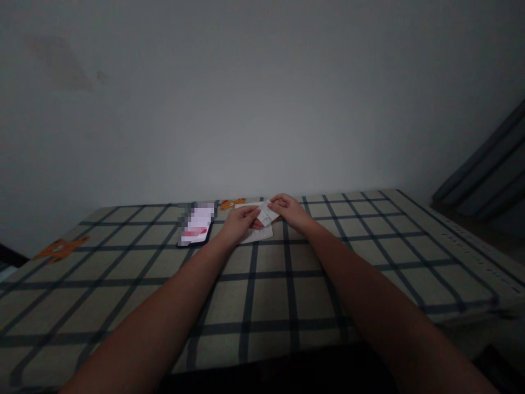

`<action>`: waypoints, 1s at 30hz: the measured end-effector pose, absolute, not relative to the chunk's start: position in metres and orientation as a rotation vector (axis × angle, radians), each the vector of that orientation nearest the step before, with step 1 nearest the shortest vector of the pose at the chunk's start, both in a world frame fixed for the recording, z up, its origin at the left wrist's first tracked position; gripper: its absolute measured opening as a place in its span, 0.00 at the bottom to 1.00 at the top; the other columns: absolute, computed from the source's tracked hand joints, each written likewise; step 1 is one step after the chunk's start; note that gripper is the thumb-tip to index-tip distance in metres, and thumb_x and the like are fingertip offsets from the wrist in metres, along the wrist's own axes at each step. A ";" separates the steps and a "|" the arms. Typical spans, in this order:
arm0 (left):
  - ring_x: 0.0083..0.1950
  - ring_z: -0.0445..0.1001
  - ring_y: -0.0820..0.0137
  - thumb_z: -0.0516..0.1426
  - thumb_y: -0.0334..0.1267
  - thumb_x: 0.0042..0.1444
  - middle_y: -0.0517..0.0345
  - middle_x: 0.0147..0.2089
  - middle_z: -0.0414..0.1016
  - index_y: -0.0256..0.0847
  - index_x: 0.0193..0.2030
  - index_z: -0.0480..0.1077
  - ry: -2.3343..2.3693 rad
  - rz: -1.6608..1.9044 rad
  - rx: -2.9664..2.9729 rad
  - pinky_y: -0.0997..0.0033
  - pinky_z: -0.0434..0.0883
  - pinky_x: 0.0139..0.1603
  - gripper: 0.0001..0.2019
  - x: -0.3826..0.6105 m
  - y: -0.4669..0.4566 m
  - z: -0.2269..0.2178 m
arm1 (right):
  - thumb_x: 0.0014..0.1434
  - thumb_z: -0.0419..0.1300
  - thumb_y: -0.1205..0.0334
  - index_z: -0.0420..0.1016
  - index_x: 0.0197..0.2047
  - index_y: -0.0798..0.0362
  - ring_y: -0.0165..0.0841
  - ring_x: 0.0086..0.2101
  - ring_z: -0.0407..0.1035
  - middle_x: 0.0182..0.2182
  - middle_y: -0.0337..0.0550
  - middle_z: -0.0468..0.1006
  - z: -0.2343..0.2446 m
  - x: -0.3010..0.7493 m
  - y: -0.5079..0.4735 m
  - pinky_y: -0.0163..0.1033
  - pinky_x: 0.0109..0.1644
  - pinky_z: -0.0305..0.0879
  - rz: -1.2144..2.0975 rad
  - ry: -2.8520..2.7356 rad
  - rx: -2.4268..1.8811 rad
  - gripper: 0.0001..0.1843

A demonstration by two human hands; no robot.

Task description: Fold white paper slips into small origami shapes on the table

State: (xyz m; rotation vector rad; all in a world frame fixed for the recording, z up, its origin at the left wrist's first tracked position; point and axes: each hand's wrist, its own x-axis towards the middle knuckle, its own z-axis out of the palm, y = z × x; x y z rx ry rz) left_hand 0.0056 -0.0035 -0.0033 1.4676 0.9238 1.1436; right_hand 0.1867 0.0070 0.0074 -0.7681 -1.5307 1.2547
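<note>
Between my two hands is a small folded piece of white paper (267,214) with faint lines or marks on it. My left hand (239,223) pinches its left side between thumb and fingers. On the other side, my right hand (290,212) grips the paper's right edge, thumb on top. Beneath and behind my left hand lies a flat white sheet (261,235), partly covered by the hand and the folded paper. To the left of my left hand a phone (200,230) rests on the cloth with its screen lit and blurred.
A checked cloth (268,301) with dark lines covers the table. Orange bear prints show on it at the left (61,249) and the back. A pale wall (262,109) rises behind the table. Grey curtain fabric (488,169) hangs at the right.
</note>
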 end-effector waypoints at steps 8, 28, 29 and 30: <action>0.25 0.71 0.73 0.56 0.42 0.50 0.52 0.31 0.74 0.35 0.43 0.71 0.953 1.076 1.566 0.72 0.70 0.28 0.16 0.011 -0.012 0.000 | 0.49 0.59 0.55 0.71 0.31 0.57 0.26 0.25 0.64 0.26 0.39 0.72 0.009 0.191 0.009 0.31 0.27 0.59 1.045 -1.654 -0.864 0.12; 0.20 0.69 0.74 0.55 0.52 0.49 0.53 0.24 0.72 0.32 0.32 0.70 0.933 1.166 1.251 0.73 0.69 0.23 0.20 0.007 -0.005 0.000 | 0.50 0.59 0.54 0.76 0.35 0.52 0.30 0.40 0.66 0.38 0.43 0.73 0.018 0.190 0.003 0.37 0.46 0.61 0.731 -1.658 -0.752 0.12; 0.21 0.70 0.73 0.52 0.54 0.51 0.51 0.26 0.73 0.31 0.34 0.70 0.886 1.104 1.214 0.72 0.69 0.23 0.23 0.007 -0.006 0.000 | 0.50 0.59 0.55 0.76 0.35 0.51 0.30 0.41 0.66 0.39 0.43 0.72 0.018 0.189 0.001 0.37 0.47 0.61 0.746 -1.692 -0.748 0.12; 0.22 0.71 0.71 0.50 0.56 0.52 0.48 0.27 0.74 0.31 0.35 0.70 0.851 1.064 1.178 0.71 0.70 0.23 0.25 0.007 -0.006 0.001 | 0.50 0.60 0.56 0.76 0.36 0.51 0.30 0.42 0.65 0.40 0.43 0.71 0.018 0.188 0.001 0.37 0.47 0.61 0.770 -1.733 -0.748 0.11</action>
